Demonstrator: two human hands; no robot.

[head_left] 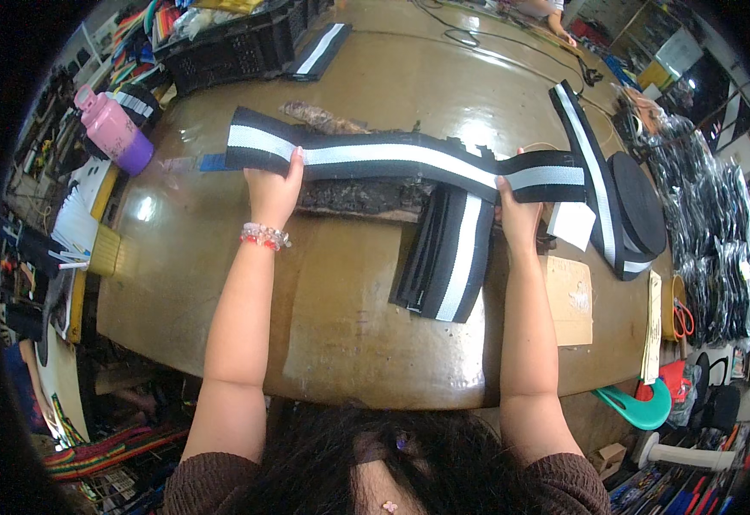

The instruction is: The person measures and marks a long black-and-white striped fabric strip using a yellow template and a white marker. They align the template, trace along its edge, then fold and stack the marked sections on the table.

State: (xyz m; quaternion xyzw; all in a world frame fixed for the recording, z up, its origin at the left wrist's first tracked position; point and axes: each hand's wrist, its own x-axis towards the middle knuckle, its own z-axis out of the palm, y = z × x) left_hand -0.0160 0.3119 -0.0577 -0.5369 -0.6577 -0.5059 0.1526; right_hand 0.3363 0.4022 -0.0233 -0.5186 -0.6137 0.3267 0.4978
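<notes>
A wide black webbing strap (366, 153) with a white stripe along its middle stretches between my two hands above the table. My left hand (276, 190) grips it near its left end, thumb on top. Toward the right end, my right hand (519, 213) pinches the strap, with the thumb on its face and the other fingers partly hidden. Just left of my right hand lies a stack of cut striped straps (450, 253). Behind and under the held strap is a dark, worn bar (358, 200), largely covered.
A black webbing roll (637, 206) with a striped length stands at the right. Near it lie a white card (572, 225) and cardboard (569, 300). A black crate (229, 51), another strap (319, 53) and a pink-purple bottle (113, 133) are far left. Cables (512, 47) cross the far side.
</notes>
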